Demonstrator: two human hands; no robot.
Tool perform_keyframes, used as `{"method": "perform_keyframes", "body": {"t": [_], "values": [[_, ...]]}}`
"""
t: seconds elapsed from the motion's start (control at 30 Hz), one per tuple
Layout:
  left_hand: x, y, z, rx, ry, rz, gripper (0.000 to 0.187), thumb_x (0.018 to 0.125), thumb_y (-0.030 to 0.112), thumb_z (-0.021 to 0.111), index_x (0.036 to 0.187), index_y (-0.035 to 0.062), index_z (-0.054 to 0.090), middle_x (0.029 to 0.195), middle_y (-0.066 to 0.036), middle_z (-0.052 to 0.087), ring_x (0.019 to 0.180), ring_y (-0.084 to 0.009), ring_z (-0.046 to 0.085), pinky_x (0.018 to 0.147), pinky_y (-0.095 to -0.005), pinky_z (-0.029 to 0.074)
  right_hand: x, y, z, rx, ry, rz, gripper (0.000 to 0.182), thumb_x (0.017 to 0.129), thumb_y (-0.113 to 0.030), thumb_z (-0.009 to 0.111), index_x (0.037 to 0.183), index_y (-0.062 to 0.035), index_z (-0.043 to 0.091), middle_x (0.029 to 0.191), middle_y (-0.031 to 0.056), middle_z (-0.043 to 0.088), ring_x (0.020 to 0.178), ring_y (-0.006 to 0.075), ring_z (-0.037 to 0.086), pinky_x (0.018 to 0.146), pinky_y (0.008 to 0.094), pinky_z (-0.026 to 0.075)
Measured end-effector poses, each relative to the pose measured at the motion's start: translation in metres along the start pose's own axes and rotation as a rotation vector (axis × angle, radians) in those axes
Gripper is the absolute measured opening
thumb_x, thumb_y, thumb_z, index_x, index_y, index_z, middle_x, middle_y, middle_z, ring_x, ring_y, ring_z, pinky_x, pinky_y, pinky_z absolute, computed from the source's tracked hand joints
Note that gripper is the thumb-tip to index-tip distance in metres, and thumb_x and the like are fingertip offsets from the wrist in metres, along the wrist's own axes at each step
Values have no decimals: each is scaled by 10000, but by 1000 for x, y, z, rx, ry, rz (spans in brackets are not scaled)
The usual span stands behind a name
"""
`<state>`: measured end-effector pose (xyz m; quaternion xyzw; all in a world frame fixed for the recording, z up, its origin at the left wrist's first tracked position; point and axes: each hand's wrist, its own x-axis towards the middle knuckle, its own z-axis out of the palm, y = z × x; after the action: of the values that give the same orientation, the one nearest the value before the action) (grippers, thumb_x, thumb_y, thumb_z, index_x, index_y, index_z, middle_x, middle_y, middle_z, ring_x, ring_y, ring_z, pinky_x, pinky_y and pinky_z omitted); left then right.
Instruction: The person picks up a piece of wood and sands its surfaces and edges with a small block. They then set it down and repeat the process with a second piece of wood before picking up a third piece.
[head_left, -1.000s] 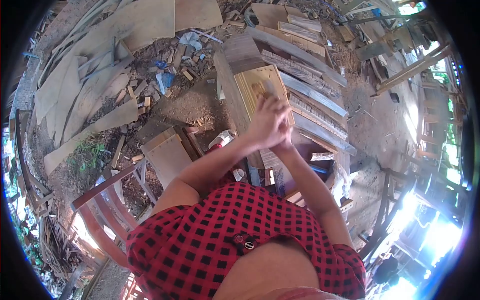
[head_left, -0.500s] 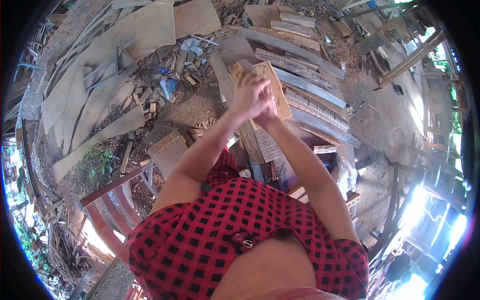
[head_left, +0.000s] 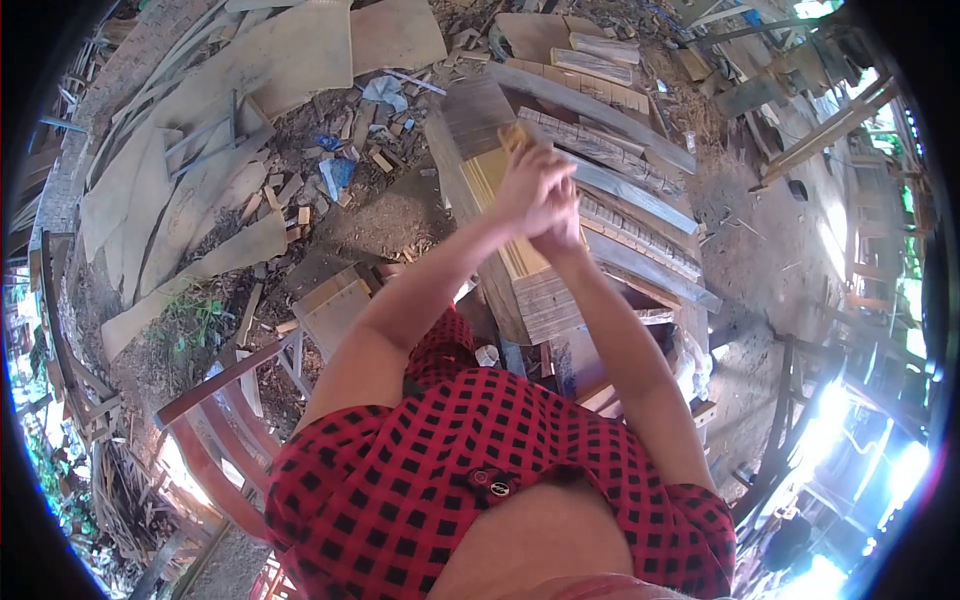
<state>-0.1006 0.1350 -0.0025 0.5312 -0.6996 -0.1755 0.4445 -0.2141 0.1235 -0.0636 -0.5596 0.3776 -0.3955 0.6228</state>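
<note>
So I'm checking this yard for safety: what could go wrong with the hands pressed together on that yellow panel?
Both hands, left hand and right hand, press one small block on the yellow panel; a slip might scrape knuckles. The panel lies atop stacked planks and might shift. Offcuts litter the ground, a tripping risk.

left hand (head_left: 530, 180) + right hand (head_left: 560, 215) clasped together | over yellow board (head_left: 505, 250) | grasp unclear

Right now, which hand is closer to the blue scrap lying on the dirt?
Left. The left hand is clasped on the side toward the blue scrap; the right hand sits behind it, farther away.
</note>
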Motion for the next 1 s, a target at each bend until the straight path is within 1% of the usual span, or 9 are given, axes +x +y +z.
{"method": "perform_keyframes", "body": {"t": [0.07, 0.1, 0.2, 0.53, 0.6, 0.7, 0.73, 0.8, 1.0], "values": [[29, -19, -5, -26, 5, 14, 476, 766, 300, 668, 1174, 55, 664, 1279, -142, 602, 1294, -337, 454, 1155, -520, 214, 42, -4, 8, 916, 205, 205, 717, 858, -350, 545, 1480, -80, 309, 1467, 217, 348, 1380, 413, 251, 1136, 580, 179], [38, -26, -5, -9, 11, 28, 469, 756, 287, 693, 1161, 51, 672, 1266, -148, 611, 1265, -337, 481, 1131, -503, 258, 48, -6, 7, 917, 204, 201, 717, 858, -350, 545, 1480, -80, 309, 1467, 217, 348, 1380, 413, 251, 1136, 580, 179], [34, -23, 2, 76, 36, 51, 473, 738, 282, 719, 1150, 51, 681, 1253, -141, 623, 1235, -322, 511, 1112, -478, 293, 53, -16, -6, -1792, -101, -548, 598, 876, -347, 531, 1378, -38, 428, 1392, 215, 430, 1341, 384, 336, 1133, 490, 250], [-78, 94, 24, 46, -172, -65, 570, 774, 292, 688, 1268, 27, 586, 1365, -152, 511, 1362, -349, 369, 1156, -576, 173, -132, 7, -63, -1295, -77, -553, 716, 908, -436, 575, 1490, -112, 312, 1496, 135, 368, 1414, 352, 263, 1159, 572, 198], [-88, 100, 21, 10, -171, -67, 576, 769, 296, 692, 1265, 23, 584, 1366, -144, 505, 1360, -349, 371, 1154, -581, 176, -127, 37, -73, -1239, -80, -553, 728, 912, -446, 580, 1500, -121, 300, 1504, 126, 363, 1419, 349, 257, 1160, 583, 194], [-89, 86, 2, 8, -182, -63, 655, 768, 315, 695, 1331, 22, 531, 1388, -176, 473, 1384, -371, 322, 1168, -554, 181, -94, 127, -94, -1294, -492, 162, 708, 915, -440, 562, 1492, -110, 318, 1510, 143, 346, 1404, 360, 280, 1158, 574, 200], [-82, 73, -2, 6, -179, -66, 655, 768, 315, 695, 1331, 22, 531, 1388, -176, 473, 1384, -371, 322, 1168, -554, 181, -84, 123, -83, -1296, -497, 164, 708, 915, -440, 562, 1492, -110, 318, 1510, 143, 346, 1404, 360, 280, 1158, 574, 200], [-61, 42, -11, 91, -93, -107, 652, 774, 331, 690, 1330, 26, 536, 1384, -187, 482, 1378, -385, 330, 1158, -557, 211, -63, 96, -36, -2200, -181, -530, 739, 898, -438, 571, 1503, -113, 296, 1535, 164, 290, 1403, 377, 274, 1155, 569, 206], [3, -31, -38, 128, 90, -89, 559, 764, 303, 682, 1264, 65, 602, 1341, -172, 550, 1343, -362, 400, 1134, -486, 282, 38, 0, 34, -2010, -245, -437, 695, 909, -397, 523, 1497, -101, 303, 1521, 175, 311, 1427, 359, 236, 1186, 502, 161]]}}
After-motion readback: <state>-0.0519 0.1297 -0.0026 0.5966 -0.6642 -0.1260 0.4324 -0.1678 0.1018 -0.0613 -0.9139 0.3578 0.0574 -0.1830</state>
